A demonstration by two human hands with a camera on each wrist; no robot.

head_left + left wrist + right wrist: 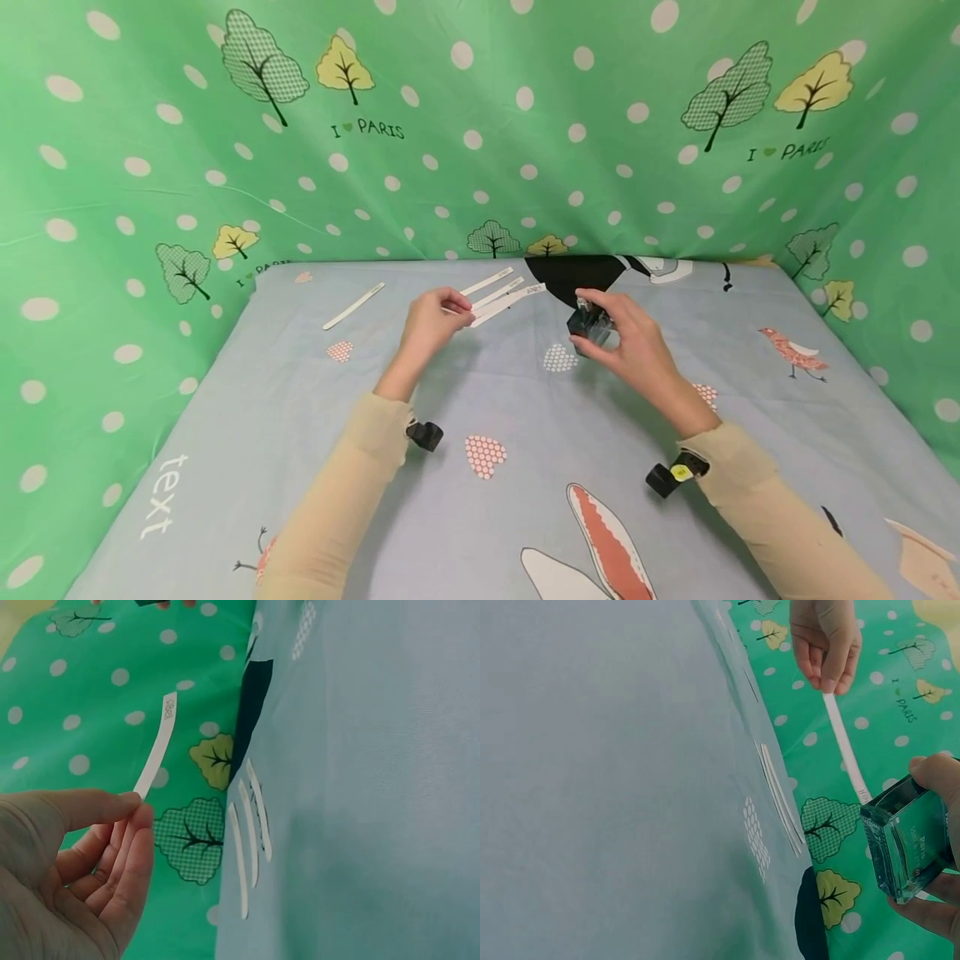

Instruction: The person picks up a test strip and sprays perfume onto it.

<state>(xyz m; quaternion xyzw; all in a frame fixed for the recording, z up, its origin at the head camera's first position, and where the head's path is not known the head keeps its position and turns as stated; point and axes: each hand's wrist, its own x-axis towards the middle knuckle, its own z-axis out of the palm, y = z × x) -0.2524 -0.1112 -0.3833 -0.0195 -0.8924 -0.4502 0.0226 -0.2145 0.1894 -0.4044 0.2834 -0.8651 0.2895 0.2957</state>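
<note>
A narrow white paper test strip (155, 760) is pinched by its near end between the thumb and fingers of my left hand (437, 318). Small writing marks its far end, which points towards the right hand. My right hand (630, 337) grips a dark, square glass perfume bottle (588, 327) above the table, fingers on top and thumb beneath. In the right wrist view the bottle (906, 840) shows thick clear walls and small print; the strip's written end overlaps its edge there. Other white strips (250, 832) lie side by side on the cloth below the left hand.
One more strip (352, 306) lies apart at the left of the blue-grey tablecloth (480, 533), which is printed with hearts, birds and a black shape. A green dotted curtain (480, 133) with tree prints rises behind the table and along both sides.
</note>
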